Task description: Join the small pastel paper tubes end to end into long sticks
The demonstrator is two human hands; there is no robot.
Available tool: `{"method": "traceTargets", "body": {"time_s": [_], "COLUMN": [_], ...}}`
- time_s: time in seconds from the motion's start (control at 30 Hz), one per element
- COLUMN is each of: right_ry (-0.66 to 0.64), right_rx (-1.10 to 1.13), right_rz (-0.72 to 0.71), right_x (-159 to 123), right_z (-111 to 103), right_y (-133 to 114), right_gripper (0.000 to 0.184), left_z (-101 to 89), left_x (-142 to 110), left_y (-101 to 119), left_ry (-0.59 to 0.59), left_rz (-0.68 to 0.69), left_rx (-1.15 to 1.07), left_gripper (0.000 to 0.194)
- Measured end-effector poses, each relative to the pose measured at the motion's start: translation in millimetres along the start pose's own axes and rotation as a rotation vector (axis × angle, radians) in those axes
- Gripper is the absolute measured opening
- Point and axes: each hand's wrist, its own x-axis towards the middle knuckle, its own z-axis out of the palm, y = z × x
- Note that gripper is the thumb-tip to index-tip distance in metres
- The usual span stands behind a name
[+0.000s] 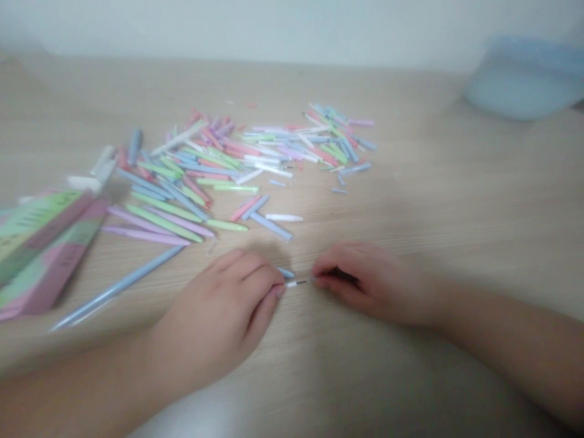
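My left hand (228,304) rests on the wooden table (456,201) with its fingers curled round a small blue pen part (286,272). A thin white refill (297,283) runs from its fingertips to my right hand (365,283), which pinches the refill's other end. Just beyond the hands lies a wide scatter of pastel pen barrels and caps (228,164) in blue, green, pink, purple and white. The picture is blurred by motion.
Pink and green packaging boxes (41,249) lie at the left edge. A long blue pen barrel (118,285) lies beside my left forearm. A pale blue container (524,79) stands at the far right, next to the wall.
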Motion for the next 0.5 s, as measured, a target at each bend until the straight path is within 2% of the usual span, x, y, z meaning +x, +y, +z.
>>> {"method": "traceTargets", "body": {"time_s": [0.5], "right_ry": [-0.044], "right_rx": [0.015], "right_rz": [-0.097], "right_x": [-1.7], "right_z": [4.7], "right_y": [-7.7], "right_gripper": [0.017], "left_z": [6.6], "left_x": [0.8], "left_y": [3.3], "left_ry": [-0.031], "left_rz": [0.090], "left_rx": [0.021], "left_gripper": [0.021]}}
